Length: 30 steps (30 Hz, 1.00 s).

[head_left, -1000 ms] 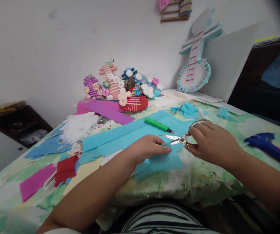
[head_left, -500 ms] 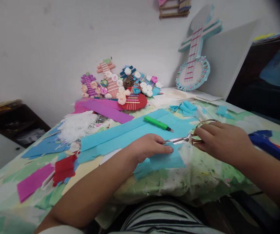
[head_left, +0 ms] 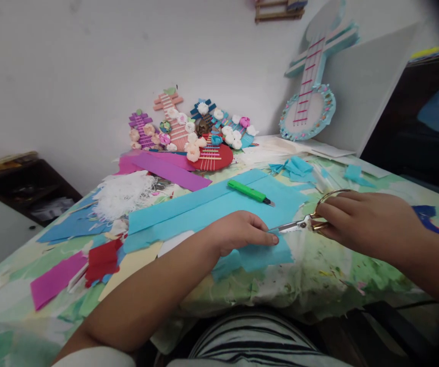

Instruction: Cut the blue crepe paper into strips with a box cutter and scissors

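Note:
My left hand (head_left: 238, 232) presses down a small piece of light blue crepe paper (head_left: 257, 255) near the table's front edge, fingers curled with the tips on the paper. My right hand (head_left: 364, 219) is closed round the gold handles of a pair of scissors (head_left: 303, 223). The blades point left and their tips meet the paper right by my left fingertips. Behind my hands lies a long sheet of the same blue paper (head_left: 204, 209), with a green utility knife (head_left: 250, 192) on top of it.
Small decorated paper guitars (head_left: 192, 135) are piled at the back against the wall, and a large pale blue one (head_left: 309, 86) leans at the right. Purple strips (head_left: 166, 171), white shreds (head_left: 122, 193), red and pink scraps (head_left: 82, 267) lie left. A dark blue tool (head_left: 428, 214) lies far right.
The scissors have closed from open blades and slid right and a little lower with my right hand. My left hand has crept slightly right along the blue paper piece.

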Each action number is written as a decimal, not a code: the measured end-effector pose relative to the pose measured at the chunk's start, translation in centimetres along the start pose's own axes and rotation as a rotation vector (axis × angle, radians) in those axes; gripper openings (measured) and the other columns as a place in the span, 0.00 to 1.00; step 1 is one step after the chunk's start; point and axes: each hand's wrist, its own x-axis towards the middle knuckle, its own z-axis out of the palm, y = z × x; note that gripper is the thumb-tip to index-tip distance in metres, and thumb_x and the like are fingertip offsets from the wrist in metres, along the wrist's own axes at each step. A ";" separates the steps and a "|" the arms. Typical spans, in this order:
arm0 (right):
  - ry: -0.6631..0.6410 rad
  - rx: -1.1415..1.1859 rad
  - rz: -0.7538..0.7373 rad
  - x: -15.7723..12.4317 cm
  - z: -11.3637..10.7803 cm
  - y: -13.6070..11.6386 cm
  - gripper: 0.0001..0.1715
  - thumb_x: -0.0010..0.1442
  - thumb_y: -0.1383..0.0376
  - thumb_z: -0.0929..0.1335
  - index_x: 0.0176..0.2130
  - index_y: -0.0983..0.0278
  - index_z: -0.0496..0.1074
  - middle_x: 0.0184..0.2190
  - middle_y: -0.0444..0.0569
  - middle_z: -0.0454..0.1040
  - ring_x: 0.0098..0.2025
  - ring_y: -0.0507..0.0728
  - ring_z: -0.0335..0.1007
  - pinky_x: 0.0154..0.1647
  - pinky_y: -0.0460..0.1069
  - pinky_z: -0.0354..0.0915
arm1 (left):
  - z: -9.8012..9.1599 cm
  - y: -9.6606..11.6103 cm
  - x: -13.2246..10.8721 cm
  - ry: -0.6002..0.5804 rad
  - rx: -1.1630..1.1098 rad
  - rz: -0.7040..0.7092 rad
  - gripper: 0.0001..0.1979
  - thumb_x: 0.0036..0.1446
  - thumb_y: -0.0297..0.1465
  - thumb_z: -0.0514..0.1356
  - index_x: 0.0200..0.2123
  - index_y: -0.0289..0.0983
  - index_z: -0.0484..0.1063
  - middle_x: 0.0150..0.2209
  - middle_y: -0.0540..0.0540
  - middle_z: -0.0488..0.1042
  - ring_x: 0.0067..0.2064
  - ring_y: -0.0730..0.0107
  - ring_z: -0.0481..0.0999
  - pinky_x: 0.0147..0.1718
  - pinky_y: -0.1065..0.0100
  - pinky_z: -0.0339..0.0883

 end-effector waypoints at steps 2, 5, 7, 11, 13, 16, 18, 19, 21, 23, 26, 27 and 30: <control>-0.012 -0.006 0.010 0.1 -0.1 0.2 0.13 0.56 0.60 0.63 0.26 0.65 0.69 0.23 0.50 0.73 0.27 0.59 0.68 0.25 0.50 0.53 | 0.0 0.0 -0.1 -0.014 0.043 0.016 0.11 0.40 0.38 0.63 0.20 0.36 0.69 0.16 0.54 0.63 0.19 0.77 0.60 0.17 0.74 0.50; -0.005 -0.015 0.050 0.0 -0.1 0.4 0.12 0.53 0.59 0.65 0.28 0.66 0.70 0.25 0.53 0.74 0.31 0.61 0.69 0.28 0.51 0.56 | 0.1 -0.2 -0.3 0.012 0.139 0.060 0.11 0.41 0.38 0.63 0.20 0.36 0.68 0.16 0.55 0.62 0.19 0.77 0.59 0.18 0.73 0.50; -0.024 0.017 0.168 -0.2 -0.1 0.5 0.15 0.52 0.55 0.64 0.29 0.65 0.70 0.27 0.53 0.74 0.30 0.61 0.69 0.25 0.51 0.54 | 0.0 -0.3 -0.5 0.075 0.209 0.113 0.11 0.41 0.37 0.62 0.19 0.36 0.68 0.16 0.55 0.61 0.20 0.77 0.58 0.20 0.73 0.49; -0.250 0.524 0.579 -0.2 -0.4 -0.2 0.24 0.49 0.44 0.62 0.23 0.62 0.65 0.18 0.45 0.65 0.19 0.54 0.60 0.18 0.48 0.52 | -0.1 -0.3 -1.1 0.256 0.270 0.222 0.09 0.44 0.34 0.61 0.20 0.36 0.67 0.19 0.56 0.61 0.25 0.76 0.58 0.24 0.72 0.49; -0.310 0.944 0.692 0.2 -0.5 -1.2 0.26 0.48 0.43 0.63 0.21 0.62 0.63 0.17 0.42 0.61 0.19 0.51 0.57 0.19 0.47 0.55 | -0.3 -0.3 -1.4 0.306 0.259 0.238 0.07 0.45 0.33 0.60 0.21 0.37 0.68 0.21 0.55 0.62 0.25 0.76 0.59 0.25 0.72 0.51; -0.232 1.293 0.835 1.4 -0.4 -3.0 0.22 0.45 0.46 0.67 0.25 0.62 0.64 0.19 0.41 0.62 0.21 0.50 0.57 0.20 0.46 0.57 | -0.3 -0.2 -1.8 0.313 0.212 0.228 0.06 0.46 0.32 0.60 0.22 0.36 0.69 0.21 0.55 0.64 0.25 0.76 0.61 0.25 0.73 0.53; -0.151 1.356 0.857 2.4 -0.1 -3.9 0.19 0.46 0.50 0.68 0.29 0.62 0.66 0.22 0.42 0.65 0.24 0.51 0.60 0.24 0.47 0.60 | -0.2 -0.3 -2.0 0.299 0.170 0.222 0.06 0.46 0.32 0.60 0.23 0.36 0.69 0.20 0.55 0.64 0.24 0.76 0.61 0.24 0.73 0.53; -0.120 1.366 0.836 3.0 0.1 -4.3 0.18 0.47 0.51 0.69 0.32 0.62 0.66 0.25 0.43 0.66 0.27 0.52 0.61 0.26 0.48 0.61 | -0.2 -0.4 -2.1 0.287 0.150 0.220 0.06 0.46 0.32 0.59 0.22 0.36 0.69 0.20 0.55 0.63 0.24 0.76 0.61 0.23 0.73 0.53; -0.124 1.396 0.772 3.9 0.5 -4.8 0.18 0.48 0.54 0.69 0.35 0.61 0.66 0.29 0.45 0.67 0.30 0.53 0.62 0.29 0.48 0.62 | -0.2 -0.6 -2.3 0.261 0.112 0.218 0.08 0.46 0.33 0.59 0.20 0.36 0.68 0.18 0.55 0.62 0.23 0.77 0.60 0.22 0.74 0.52; -0.189 1.472 0.741 4.5 0.8 -5.2 0.15 0.48 0.56 0.68 0.34 0.62 0.66 0.26 0.43 0.65 0.27 0.52 0.61 0.25 0.47 0.60 | -0.3 -0.9 -2.4 0.245 0.075 0.212 0.08 0.46 0.34 0.59 0.21 0.36 0.69 0.19 0.54 0.63 0.23 0.76 0.61 0.22 0.74 0.53; -0.230 1.625 0.783 5.1 1.2 -5.6 0.11 0.48 0.59 0.68 0.29 0.62 0.63 0.20 0.39 0.61 0.21 0.48 0.56 0.20 0.45 0.55 | -0.7 -1.5 -2.6 0.257 0.016 0.200 0.10 0.46 0.37 0.60 0.29 0.36 0.72 0.24 0.52 0.68 0.25 0.74 0.65 0.24 0.73 0.58; -0.204 1.658 0.822 5.3 1.3 -5.7 0.12 0.48 0.60 0.69 0.28 0.62 0.62 0.19 0.38 0.60 0.20 0.48 0.55 0.19 0.45 0.54 | -0.8 -1.7 -2.6 0.275 0.002 0.202 0.13 0.45 0.38 0.60 0.33 0.36 0.72 0.27 0.50 0.70 0.28 0.72 0.67 0.26 0.73 0.59; -0.063 1.719 0.955 5.7 1.7 -5.9 0.13 0.46 0.60 0.70 0.27 0.61 0.61 0.20 0.38 0.62 0.21 0.48 0.56 0.21 0.45 0.55 | -1.1 -2.3 -2.8 0.321 -0.070 0.224 0.25 0.40 0.38 0.65 0.45 0.39 0.70 0.37 0.47 0.71 0.41 0.65 0.69 0.33 0.71 0.62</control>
